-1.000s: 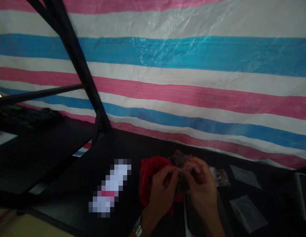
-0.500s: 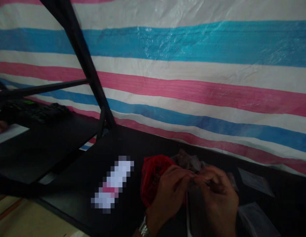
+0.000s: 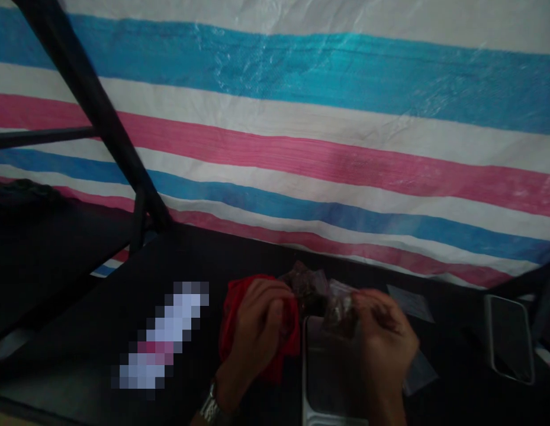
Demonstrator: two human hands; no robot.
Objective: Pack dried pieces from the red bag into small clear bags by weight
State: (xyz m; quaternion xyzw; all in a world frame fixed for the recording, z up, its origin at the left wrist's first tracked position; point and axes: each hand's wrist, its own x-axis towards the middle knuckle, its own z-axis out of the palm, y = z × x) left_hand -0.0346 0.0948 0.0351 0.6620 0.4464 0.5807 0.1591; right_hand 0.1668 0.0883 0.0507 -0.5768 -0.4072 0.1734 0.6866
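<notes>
My left hand (image 3: 259, 331), a metal watch on its wrist, rests over a red plastic bag (image 3: 230, 302). Its fingers stretch across the bag's top with the thumb apart; the fingertips are partly lost in shadow. My right hand (image 3: 388, 331) pinches the upper edge of a small clear plastic bag (image 3: 339, 313) with dark contents. That small bag hangs over the far end of a flat, white-edged device (image 3: 330, 373) with a dark top, resembling a small scale. Behind it lie more clear bags (image 3: 304, 281) with brownish contents.
Flat clear bags (image 3: 410, 303) lie beyond and beside my right hand. A phone (image 3: 509, 337) is at the right, and a blurred-out pale strip (image 3: 161, 337) at the left. A black metal frame (image 3: 101, 112) rises at the left before a striped plastic sheet (image 3: 301, 154).
My hands were together in front of the red bag; now they are apart, the left over the red bag, the right holding the small bag. The view has turned right, bringing the phone into sight.
</notes>
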